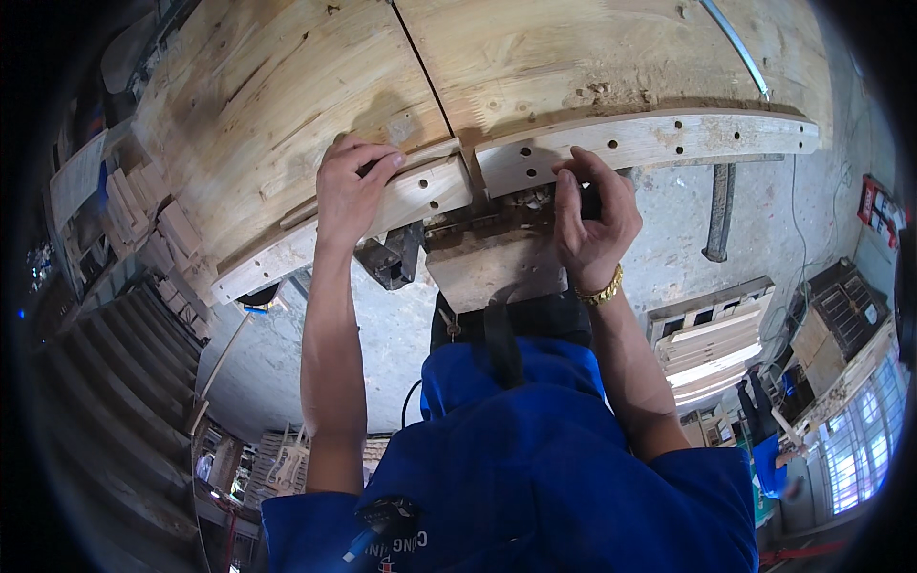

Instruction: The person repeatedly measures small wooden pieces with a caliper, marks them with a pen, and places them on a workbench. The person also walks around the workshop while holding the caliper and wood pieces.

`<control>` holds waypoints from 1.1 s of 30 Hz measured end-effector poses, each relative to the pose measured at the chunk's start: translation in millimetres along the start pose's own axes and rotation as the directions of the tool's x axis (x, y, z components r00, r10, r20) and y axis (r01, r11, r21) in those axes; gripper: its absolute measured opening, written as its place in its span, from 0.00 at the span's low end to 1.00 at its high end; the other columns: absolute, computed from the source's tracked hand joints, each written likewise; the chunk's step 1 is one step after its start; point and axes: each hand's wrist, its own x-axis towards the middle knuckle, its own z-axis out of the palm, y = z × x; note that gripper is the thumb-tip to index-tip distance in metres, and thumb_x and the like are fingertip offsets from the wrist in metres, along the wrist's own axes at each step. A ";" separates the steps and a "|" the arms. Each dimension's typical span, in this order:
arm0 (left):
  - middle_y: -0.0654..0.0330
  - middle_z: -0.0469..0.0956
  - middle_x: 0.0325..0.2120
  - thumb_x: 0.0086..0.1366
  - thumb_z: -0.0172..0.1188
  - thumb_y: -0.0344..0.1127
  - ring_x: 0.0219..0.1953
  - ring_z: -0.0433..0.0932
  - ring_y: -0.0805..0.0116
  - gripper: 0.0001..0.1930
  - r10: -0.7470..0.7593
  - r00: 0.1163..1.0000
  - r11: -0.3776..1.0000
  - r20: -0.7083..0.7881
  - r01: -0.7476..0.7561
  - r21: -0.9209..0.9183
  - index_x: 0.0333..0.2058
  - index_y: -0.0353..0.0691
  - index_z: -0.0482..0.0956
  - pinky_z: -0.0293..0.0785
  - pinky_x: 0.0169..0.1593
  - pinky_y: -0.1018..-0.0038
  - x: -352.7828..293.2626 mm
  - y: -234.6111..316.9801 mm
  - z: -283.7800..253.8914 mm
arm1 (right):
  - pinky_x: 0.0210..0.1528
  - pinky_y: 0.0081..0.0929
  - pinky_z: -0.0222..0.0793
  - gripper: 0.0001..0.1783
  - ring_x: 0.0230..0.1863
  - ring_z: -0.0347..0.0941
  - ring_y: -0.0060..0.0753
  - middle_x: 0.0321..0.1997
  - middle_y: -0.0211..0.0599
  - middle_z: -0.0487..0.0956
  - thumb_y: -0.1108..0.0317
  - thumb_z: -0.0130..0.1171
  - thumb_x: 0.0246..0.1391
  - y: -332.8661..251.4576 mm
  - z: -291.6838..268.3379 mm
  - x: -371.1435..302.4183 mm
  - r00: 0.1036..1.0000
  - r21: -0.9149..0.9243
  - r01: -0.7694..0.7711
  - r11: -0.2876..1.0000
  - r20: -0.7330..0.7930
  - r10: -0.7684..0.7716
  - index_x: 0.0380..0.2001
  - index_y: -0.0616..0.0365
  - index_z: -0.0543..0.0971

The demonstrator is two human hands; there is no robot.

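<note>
My left hand (355, 186) is closed over the left pale wooden rail (401, 202), its thumb and forefinger bent together above the rail's far edge. Anything between them is hidden. A few round holes show in that rail. To the right, my right hand (602, 215), with a gold-coloured bracelet (604, 286) at the wrist, is beside the near edge of another long pale rail (650, 138) with several drilled holes. Thumb and forefinger are curled toward each other in a pinch; what they hold, if anything, is too small to make out. A gap parts the two rails.
Both rails lie along the near edge of a wooden workbench (287, 105), which has a dark seam and scattered sawdust. A wooden block (497, 263) sits below the gap, close to my body. Stacked slats (712, 334) stand at the right; a person (764, 449) is farther off.
</note>
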 end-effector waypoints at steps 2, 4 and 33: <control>0.59 0.75 0.25 0.52 0.63 0.31 0.32 0.72 0.69 0.06 -0.007 1.000 1.000 -0.001 0.007 -0.001 0.30 0.37 0.82 0.66 0.39 0.77 0.4 0.0 0.1 | 0.32 0.24 0.64 0.13 0.25 0.73 0.29 0.24 0.29 0.79 0.76 0.60 0.42 -0.2 -0.1 0.1 1.000 0.006 -0.006 1.000 0.001 0.006 0.35 0.58 0.78; 0.59 0.75 0.25 0.52 0.63 0.31 0.32 0.72 0.69 0.06 0.005 1.000 1.000 -0.008 -0.005 0.000 0.30 0.37 0.82 0.66 0.39 0.77 -0.2 -1.6 0.7 | 0.31 0.24 0.64 0.13 0.25 0.73 0.30 0.24 0.29 0.79 0.76 0.60 0.42 -0.5 -0.1 0.4 1.000 0.008 -0.007 1.000 0.001 0.007 0.35 0.58 0.78; 0.54 0.67 0.42 0.32 0.73 0.46 0.48 0.66 0.56 0.38 0.212 0.971 0.893 0.112 -0.239 0.382 0.45 0.39 0.71 0.61 0.53 0.66 -28.8 32.7 -1.2 | 0.36 0.26 0.67 0.11 0.29 0.74 0.38 0.28 0.40 0.79 0.71 0.59 0.46 4.6 -15.3 8.0 1.000 0.206 -0.018 0.978 0.029 0.012 0.36 0.58 0.78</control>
